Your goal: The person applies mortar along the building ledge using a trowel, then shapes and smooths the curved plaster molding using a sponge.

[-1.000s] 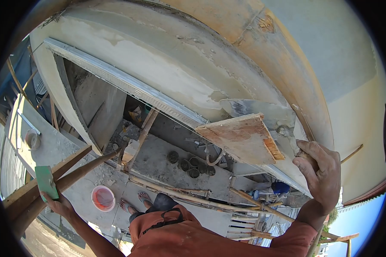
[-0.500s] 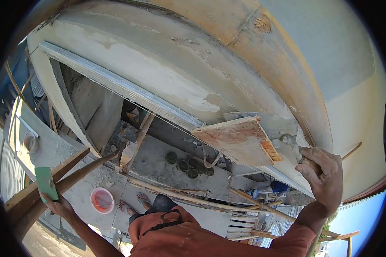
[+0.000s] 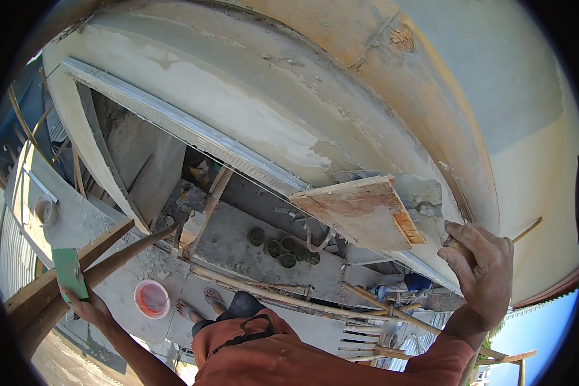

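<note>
At right, my right hand [image 3: 479,267] is closed around the brownish handle of what looks like a trowel [image 3: 431,196]. Its grey, plaster-smeared blade lies close against the curved wall and partly behind a wooden board [image 3: 360,209]. That board, streaked with dried plaster, juts out over the lower edge of the wall. Low on the left, my left hand [image 3: 91,310] grips the lower end of a green rectangular block [image 3: 69,273], which overlaps the wooden poles here. Most of the left fingers are hidden beneath the block.
A curved plastered wall [image 3: 238,109] fills the upper view, with a metal strip [image 3: 193,132] along its lower edge. Wooden poles [image 3: 125,254] cross at left. Far below are a pink bucket [image 3: 152,300], several dark pots [image 3: 283,251] and bamboo rails [image 3: 270,299].
My right hand and the trowel blade have shifted slightly left, toward the wooden board. The left hand with the green block stays nearly in place. The view has turned a little.
</note>
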Motion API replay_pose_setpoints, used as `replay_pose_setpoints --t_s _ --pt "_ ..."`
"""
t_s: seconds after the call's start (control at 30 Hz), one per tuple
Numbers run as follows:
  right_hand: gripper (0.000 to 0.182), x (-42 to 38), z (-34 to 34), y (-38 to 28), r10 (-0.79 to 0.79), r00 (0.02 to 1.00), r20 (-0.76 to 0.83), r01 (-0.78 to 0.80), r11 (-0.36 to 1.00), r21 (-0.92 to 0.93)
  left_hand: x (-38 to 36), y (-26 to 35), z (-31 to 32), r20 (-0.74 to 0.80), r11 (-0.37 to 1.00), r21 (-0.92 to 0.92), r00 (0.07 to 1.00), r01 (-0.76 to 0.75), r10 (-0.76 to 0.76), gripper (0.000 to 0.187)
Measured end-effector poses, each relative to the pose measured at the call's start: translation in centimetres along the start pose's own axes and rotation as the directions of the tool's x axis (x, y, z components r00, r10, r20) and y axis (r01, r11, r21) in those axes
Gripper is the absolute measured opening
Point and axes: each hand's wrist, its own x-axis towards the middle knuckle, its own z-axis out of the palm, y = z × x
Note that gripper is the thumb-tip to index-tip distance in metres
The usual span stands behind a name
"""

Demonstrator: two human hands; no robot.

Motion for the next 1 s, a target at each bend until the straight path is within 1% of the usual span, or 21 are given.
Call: replay_pose_setpoints --t_s 0.03,0.17,0.23,0.27,0.33,0.37,0.43,0.53,0.57,0.63,0.67,0.73,0.77,0.83,0.87,0.93,0.97,1.0 --pt "0.031 0.1 0.2 0.3 0.033 0.998 -0.046 -0.026 0.989 0.147 0.0 0.0 -0.1 -0.004 1.0 0.0 1.0 -0.001 0.001 0.061" --pt "0.03 1.5 0.5 -1.3 0.024 0.997 -0.069 -0.011 0.982 0.189 0.1 -0.3 -0.2 -0.023 1.0 -0.019 1.0 0.008 -0.008 0.059" --pt "0.034 1.9 0.5 -1.8 -0.103 0.994 -0.045 0.104 0.995 0.014 0.3 -0.8 -0.4 -0.024 1.0 -0.021 1.0 0.014 -0.014 0.058" --pt "0.034 2.0 0.5 -2.2 -0.102 0.994 -0.043 0.103 0.995 0.013 0.4 -1.0 -0.5 -0.005 1.0 -0.022 1.0 0.014 -0.014 0.058" --pt "0.031 2.1 0.3 -2.9 -0.069 0.998 -0.009 0.068 0.991 -0.115 0.4 -1.1 -0.7 0.01 1.0 -0.022 1.0 0.015 -0.015 0.057" --pt "0.031 2.1 0.1 -3.1 -0.074 0.997 -0.007 0.072 0.991 -0.116 0.2 -0.9 -0.6 0.015 1.0 -0.02 1.0 0.017 -0.017 0.057" --pt "0.03 1.3 0.0 -3.5 -0.023 1.0 0.011 0.025 0.963 -0.269 0.3 -0.9 -0.6 0.024 1.0 -0.013 0.999 0.022 -0.021 0.057" --pt "0.03 0.1 0.0 -2.4 -0.047 0.999 -0.005 0.043 0.946 -0.321 0.5 -0.9 -0.8 0.012 0.999 -0.028 1.0 0.024 -0.024 0.057" --pt "0.03 -0.1 -0.3 -1.8 -0.049 0.999 -0.002 0.046 0.946 -0.321 0.4 -0.7 -0.5 0.006 1.0 -0.015 1.0 0.02 -0.02 0.057" --pt "0.031 -0.3 -0.8 -0.9 -0.021 1.0 0.019 0.023 0.994 -0.108 0.6 -0.7 -0.5 -0.005 1.0 -0.002 1.0 0.014 -0.014 0.057" --pt "0.031 -0.2 -0.6 -0.8 -0.025 0.999 0.021 0.028 0.994 -0.11 0.9 -0.7 -0.7 -0.005 1.0 -0.001 1.0 0.02 -0.02 0.057" --pt "0.034 0.1 0.0 -0.5 0.015 0.997 -0.08 -0.006 0.994 0.109 0.9 -1.0 -0.6 -0.003 1.0 -0.005 1.0 0.026 -0.026 0.057" --pt "0.034 0.4 0.0 -0.7 0.019 0.997 -0.081 -0.01 0.994 0.108 0.9 -1.0 -0.2 -0.013 1.0 -0.005 1.0 0.028 -0.028 0.056" --pt "0.032 1.2 0.2 -1.3 -0.054 0.998 -0.038 0.055 0.998 0.033 0.7 -1.1 0.5 -0.018 0.999 -0.007 0.999 0.033 -0.033 0.056" --pt "0.032 1.4 0.3 -1.3 -0.052 0.998 -0.038 0.053 0.998 0.031 0.7 -1.3 0.7 -0.005 0.999 -0.021 0.999 0.048 -0.048 0.055" --pt "0.03 1.7 0.7 -1.3 -0.135 0.989 -0.057 0.125 0.981 -0.151 0.5 -1.5 0.9 0.007 0.997 -0.037 0.998 0.063 -0.063 0.055" --pt "0.03 1.6 0.8 -1.7 -0.137 0.989 -0.056 0.127 0.98 -0.152 0.4 -1.7 0.9 0.005 0.997 -0.043 0.997 0.071 -0.071 0.055" --pt "0.029 1.3 0.8 -2.3 -0.095 0.991 -0.093 0.081 0.986 -0.146 0.3 -1.7 0.9 0.004 0.996 -0.049 0.997 0.078 -0.078 0.054"
